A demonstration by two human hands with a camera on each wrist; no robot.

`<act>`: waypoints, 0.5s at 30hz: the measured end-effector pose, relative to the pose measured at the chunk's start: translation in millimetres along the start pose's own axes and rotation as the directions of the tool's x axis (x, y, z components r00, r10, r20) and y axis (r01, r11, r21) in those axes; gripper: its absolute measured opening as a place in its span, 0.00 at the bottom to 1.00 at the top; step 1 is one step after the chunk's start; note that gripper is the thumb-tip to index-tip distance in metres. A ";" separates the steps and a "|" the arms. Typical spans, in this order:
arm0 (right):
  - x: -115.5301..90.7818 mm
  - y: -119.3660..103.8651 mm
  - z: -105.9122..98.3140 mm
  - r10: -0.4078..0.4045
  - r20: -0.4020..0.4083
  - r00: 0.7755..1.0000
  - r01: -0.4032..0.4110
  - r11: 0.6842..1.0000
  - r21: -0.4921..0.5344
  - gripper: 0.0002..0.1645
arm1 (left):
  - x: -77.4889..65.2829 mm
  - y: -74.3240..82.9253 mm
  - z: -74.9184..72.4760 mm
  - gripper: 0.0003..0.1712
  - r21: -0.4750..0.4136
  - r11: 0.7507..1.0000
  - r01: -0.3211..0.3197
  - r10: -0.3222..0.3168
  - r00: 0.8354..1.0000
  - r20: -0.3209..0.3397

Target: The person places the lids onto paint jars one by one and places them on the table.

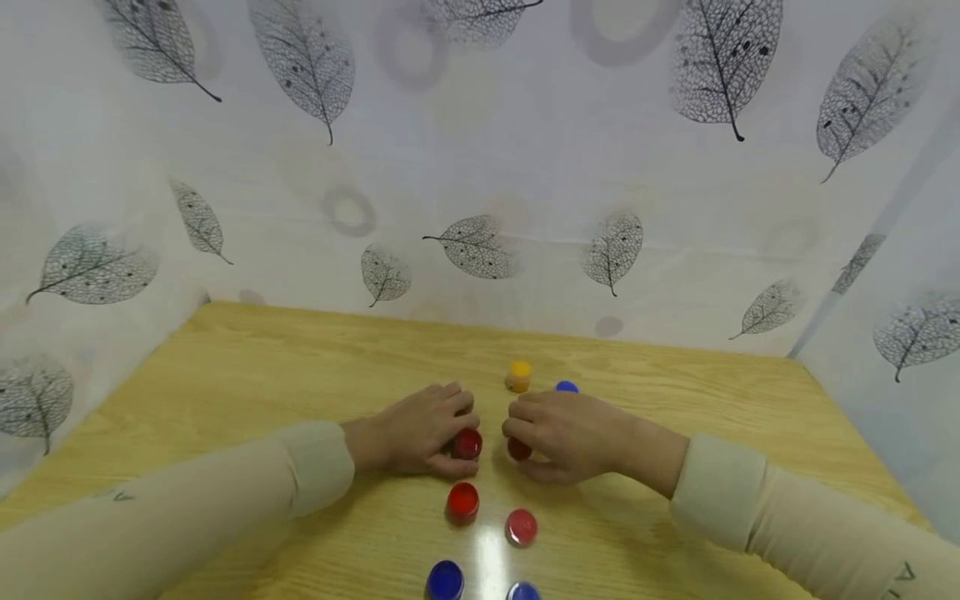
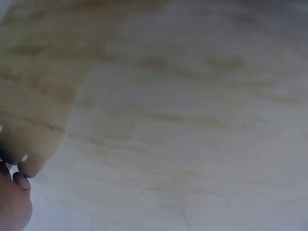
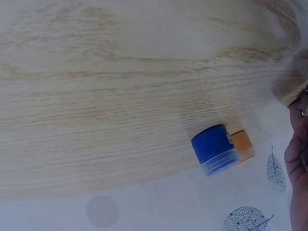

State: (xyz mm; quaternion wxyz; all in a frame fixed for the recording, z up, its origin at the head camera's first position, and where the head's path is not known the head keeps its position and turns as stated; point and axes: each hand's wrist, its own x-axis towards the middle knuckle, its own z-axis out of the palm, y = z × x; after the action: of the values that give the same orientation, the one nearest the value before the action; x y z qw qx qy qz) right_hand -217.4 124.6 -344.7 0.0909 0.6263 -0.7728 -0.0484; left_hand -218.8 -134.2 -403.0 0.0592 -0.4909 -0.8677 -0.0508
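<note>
Centre frame, the left hand grips a glossy, round dark-red pot; just right, the right hand curls round a partly hidden red piece, at the wood-grained table.

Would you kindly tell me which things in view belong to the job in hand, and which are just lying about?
Probably in the job:
round red piece, held by the left hand
dark red piece, held by the right hand

Seemingly just lying about:
bright red pot
pinkish-red piece
dark blue pot
lighter blue piece
orange-topped jar
blue jar
</note>
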 end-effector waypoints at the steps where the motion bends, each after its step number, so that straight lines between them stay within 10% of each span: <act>1: 0.5 0.4 -0.5 0.000 -0.001 1.000 0.000 1.000 -0.002 0.16 | 0.1 0.2 -0.7 0.23 0.000 1.000 -0.008 0.008 1.000 -0.014; 15: 7.7 2.4 -6.0 -0.027 -0.161 0.987 0.027 1.000 -0.005 0.17 | -3.6 5.8 -4.0 0.18 -0.079 0.996 0.039 -0.049 0.990 -0.133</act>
State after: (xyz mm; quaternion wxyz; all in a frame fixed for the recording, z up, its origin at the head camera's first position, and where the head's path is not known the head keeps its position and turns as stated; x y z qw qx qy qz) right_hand -220.0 117.8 -337.7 0.1531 0.6384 -0.7543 -0.0002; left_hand -211.8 -134.9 -399.4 0.0980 -0.4688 -0.8698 -0.1183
